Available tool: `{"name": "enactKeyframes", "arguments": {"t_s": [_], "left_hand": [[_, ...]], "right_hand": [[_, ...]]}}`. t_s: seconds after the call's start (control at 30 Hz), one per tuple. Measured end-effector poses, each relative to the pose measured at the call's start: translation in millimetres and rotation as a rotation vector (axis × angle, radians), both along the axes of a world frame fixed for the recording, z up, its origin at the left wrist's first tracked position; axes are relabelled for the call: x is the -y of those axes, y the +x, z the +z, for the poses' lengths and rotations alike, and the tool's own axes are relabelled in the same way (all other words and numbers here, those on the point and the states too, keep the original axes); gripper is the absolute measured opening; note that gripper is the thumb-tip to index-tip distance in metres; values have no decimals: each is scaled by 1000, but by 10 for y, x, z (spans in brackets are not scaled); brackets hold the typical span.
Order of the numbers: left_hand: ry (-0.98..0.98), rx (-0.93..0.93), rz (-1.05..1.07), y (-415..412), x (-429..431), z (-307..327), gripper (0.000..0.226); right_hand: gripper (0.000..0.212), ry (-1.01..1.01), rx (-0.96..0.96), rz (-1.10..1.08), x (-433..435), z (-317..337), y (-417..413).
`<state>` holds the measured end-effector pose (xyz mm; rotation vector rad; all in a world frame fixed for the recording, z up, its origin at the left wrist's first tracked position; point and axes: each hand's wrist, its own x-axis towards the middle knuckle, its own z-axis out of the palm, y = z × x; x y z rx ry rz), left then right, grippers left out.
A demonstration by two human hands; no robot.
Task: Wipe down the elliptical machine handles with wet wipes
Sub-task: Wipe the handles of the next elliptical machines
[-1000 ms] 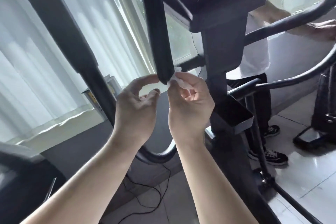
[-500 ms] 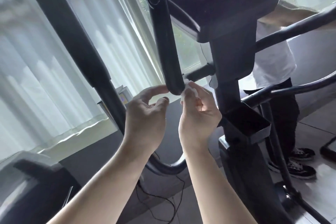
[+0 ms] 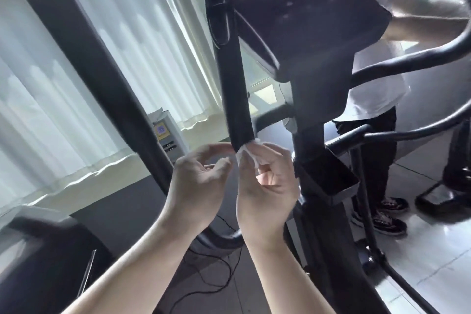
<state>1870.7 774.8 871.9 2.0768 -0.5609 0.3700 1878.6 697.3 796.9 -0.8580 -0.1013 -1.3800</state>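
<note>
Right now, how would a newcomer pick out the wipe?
Find the elliptical's console at top centre; the black padded handle runs down just left of it. At the handle's lower end, the right hand pinches the wipe, a small, crumpled white scrap, unlike the black handle beside it.

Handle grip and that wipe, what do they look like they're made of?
Handle grip: probably a foam or rubber sleeve, matte black with a dull sheen, ending in a cut edge. Wet wipe: thin white nonwoven cloth or paper, pinched crumpled by the right hand.
</note>
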Motion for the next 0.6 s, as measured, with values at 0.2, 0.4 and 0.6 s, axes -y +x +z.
{"name": "enactKeyframes", "arguments": {"t_s": [0.2, 0.4, 0.6], "left_hand": [[22, -169, 22, -133, -15, 141, 23], [-101, -280, 57, -233, 34, 203, 21], [-248, -319, 81, -332, 105, 245, 20]], "right_hand": [[18, 74, -297, 120, 38, 32, -140], [16, 90, -420, 177, 235, 320, -414], [13, -90, -467, 116, 284, 393, -434]]}}
